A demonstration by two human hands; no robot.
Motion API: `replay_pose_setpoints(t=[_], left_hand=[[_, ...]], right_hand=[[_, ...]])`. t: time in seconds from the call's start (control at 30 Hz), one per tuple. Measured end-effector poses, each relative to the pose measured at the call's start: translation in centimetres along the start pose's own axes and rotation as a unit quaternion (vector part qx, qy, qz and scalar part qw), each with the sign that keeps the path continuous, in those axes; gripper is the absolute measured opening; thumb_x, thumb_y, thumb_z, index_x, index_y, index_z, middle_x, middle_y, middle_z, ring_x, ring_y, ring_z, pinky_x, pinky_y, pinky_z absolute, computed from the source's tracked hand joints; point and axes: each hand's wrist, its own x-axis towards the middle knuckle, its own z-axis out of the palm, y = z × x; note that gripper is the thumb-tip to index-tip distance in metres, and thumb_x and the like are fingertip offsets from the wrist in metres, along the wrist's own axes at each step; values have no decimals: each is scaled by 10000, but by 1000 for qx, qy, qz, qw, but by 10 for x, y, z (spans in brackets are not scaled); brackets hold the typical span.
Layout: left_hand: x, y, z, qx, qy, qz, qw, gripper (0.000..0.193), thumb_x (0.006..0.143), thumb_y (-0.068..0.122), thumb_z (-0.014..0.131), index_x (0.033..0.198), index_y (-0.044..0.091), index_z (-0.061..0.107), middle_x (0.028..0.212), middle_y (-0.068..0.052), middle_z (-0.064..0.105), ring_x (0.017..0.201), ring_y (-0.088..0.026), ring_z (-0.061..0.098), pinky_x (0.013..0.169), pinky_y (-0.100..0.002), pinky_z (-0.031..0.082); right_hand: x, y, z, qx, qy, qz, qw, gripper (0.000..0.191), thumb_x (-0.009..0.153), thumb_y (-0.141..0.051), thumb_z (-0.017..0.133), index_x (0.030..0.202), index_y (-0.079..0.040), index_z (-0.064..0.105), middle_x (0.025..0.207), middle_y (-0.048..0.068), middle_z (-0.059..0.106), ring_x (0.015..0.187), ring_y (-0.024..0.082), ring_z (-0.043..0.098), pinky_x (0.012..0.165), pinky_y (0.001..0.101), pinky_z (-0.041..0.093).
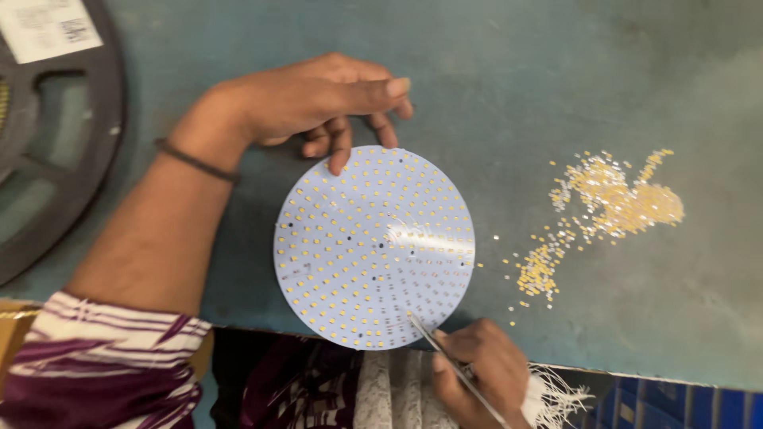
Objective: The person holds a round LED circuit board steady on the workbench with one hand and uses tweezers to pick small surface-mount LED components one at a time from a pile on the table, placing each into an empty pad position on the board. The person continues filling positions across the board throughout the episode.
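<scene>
A round white circuit board (pixel 373 246) dotted with many small yellow chips lies flat on the teal table (pixel 509 87), close to its near edge. My left hand (pixel 318 103) rests at the board's far rim, fingertips touching its edge. At the near rim my right hand (pixel 477 377) is closed on thin metal tweezers (pixel 433 343). The tweezer tips point at the lower part of the board.
A loose heap of tiny yellow chips (pixel 612 202) is scattered on the table to the right of the board. A large dark component reel (pixel 56 135) with a white label lies at the far left. The table's near edge runs just below the board.
</scene>
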Motion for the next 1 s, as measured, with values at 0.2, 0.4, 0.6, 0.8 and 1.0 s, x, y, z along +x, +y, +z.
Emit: replay_pose_setpoints(t=[0.2,0.4,0.6,0.8,1.0], left_hand=[[-9,7,-6,36,33,-40,998,879,786,724,543,1258,-10,640,978,-231,792,416,-150,642,307,-224,400],[-19,12,-9,58,44,-80,994,963,725,751,526,1261,-43,624,938,-284,798,404,-215,694,287,-254,454],[-22,15,-9,72,49,-84,993,987,720,755,525,1265,-63,613,891,-296,800,406,-225,702,290,-265,484],[-20,12,-9,71,54,-80,993,968,726,738,539,1268,-60,613,874,-298,799,407,-228,703,290,-267,485],[-21,12,-8,79,60,-84,992,952,728,729,534,1272,-48,612,877,-299,796,407,-228,700,288,-271,480]], right_hand=[[0,-3,17,-45,29,35,998,148,771,-45,758,849,25,654,720,107,673,593,208,640,540,311,475],[8,-10,22,-100,28,18,994,157,750,-76,766,822,-38,632,782,68,696,694,211,614,691,352,446],[13,-18,33,-164,16,-8,986,169,761,-155,777,836,-85,643,775,-4,664,739,181,554,821,385,336],[16,-22,35,-182,18,-8,983,158,774,-183,772,839,-99,654,739,-19,628,718,171,538,831,384,314],[6,-15,33,-152,23,-10,988,167,798,-197,760,843,-86,645,748,3,643,719,173,542,784,379,337]])
